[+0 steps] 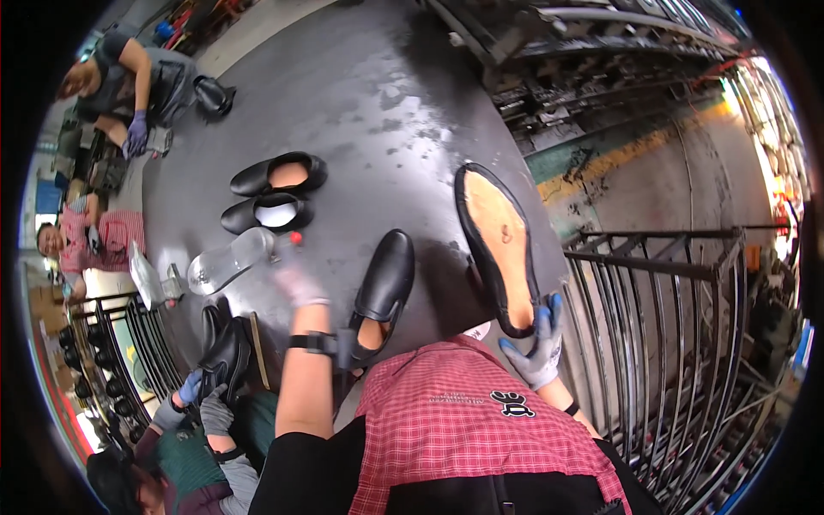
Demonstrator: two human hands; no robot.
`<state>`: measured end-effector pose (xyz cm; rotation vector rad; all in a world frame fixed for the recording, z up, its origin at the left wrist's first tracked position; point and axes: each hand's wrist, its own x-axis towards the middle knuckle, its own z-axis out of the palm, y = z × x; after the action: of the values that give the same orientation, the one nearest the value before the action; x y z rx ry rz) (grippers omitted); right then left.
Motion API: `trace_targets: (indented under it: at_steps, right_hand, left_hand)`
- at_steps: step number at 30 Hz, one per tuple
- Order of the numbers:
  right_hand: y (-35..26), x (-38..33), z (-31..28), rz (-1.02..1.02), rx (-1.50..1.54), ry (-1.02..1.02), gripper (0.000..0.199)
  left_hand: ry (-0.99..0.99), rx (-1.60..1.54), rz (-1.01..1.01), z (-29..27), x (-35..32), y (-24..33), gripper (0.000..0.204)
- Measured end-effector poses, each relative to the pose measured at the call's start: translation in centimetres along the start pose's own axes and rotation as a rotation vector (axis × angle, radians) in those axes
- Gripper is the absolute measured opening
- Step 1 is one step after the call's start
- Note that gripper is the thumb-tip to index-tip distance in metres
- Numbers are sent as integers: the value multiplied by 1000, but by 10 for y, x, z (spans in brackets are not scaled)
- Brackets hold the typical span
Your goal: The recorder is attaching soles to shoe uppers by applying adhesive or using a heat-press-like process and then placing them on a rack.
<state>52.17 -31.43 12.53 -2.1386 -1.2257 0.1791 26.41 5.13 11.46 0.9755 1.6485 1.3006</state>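
Note:
My left hand (299,281), in a pale glove, is smeared by motion over the table; its fingers cannot be made out. Close beyond it are a small red tip (295,237) and a clear, bottle-like plastic thing (230,262). Whether the hand touches either is unclear. My right hand (541,350), in a grey glove with blue fingertips, grips the heel end of an upturned black shoe (496,245) whose tan underside faces up. Between my arms a black slip-on shoe (384,283) lies toe away. Farther left sit two more black shoes (273,174).
The dark table (360,112) spreads ahead. Metal racks (661,266) stand to the right and at the far right. A co-worker (189,438) at lower left holds a black shoe (225,360). Other people (142,81) are along the left side.

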Motion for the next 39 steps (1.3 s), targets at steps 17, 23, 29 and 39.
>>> trace_targets:
  at_steps: [17,23,29,39]
  right_hand:
    - [-144,330,130,-384,14,-418,105]
    - [-157,253,101,-556,-127,-765,87]
    - [-79,217,30,-209,-288,-688,110]
    - [-63,133,4,256,-258,-517,114]
  left_hand:
    - [-303,-980,-689,0,23,-3,54]
    - [-715,-695,-691,39,-53,-2,57]
    - [-876,594,227,-43,-70,4,64]
    - [-508,774,-448,-145,-103,-65,60]
